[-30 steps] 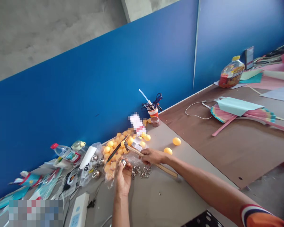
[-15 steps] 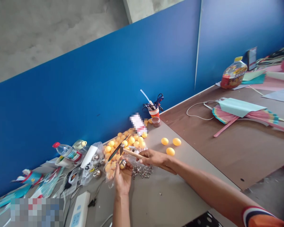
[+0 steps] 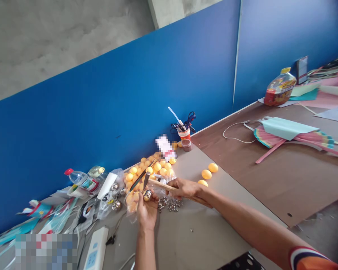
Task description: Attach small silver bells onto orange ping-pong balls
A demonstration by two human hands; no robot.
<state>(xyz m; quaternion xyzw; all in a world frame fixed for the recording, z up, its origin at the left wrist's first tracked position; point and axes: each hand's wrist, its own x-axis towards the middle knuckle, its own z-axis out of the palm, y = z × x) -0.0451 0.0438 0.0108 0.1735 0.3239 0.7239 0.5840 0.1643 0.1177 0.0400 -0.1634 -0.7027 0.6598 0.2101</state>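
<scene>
Between the fingers of my left hand [image 3: 147, 214] is a small ball covered with shiny metal studs [image 3: 147, 195], with some yellow showing. My right hand [image 3: 183, 188] is wrapped round the wooden handle of a hammer [image 3: 160, 183]. The hammer's dark head hangs just above the studded ball; whether they touch I cannot tell. Behind my hands lies a clear bag of orange-yellow balls [image 3: 157, 167], with a dark, slim tool [image 3: 138, 180] on top. A heap of small metal studs [image 3: 169, 204] lies between my wrists. Several loose orange balls [image 3: 206, 174] sit to the right.
More studded balls [image 3: 116, 205] lie at left, near a red-capped bottle [image 3: 83, 182]. A white power strip [image 3: 95, 247] and cables occupy the front left. A cup of tools [image 3: 184, 133] stands by the blue partition [image 3: 115, 123]. A pastel fabric piece [image 3: 290, 129] lies at right.
The hammer head has come down a little toward the studded ball. The loose orange balls at right have rolled into new positions. Both hands keep their holds.
</scene>
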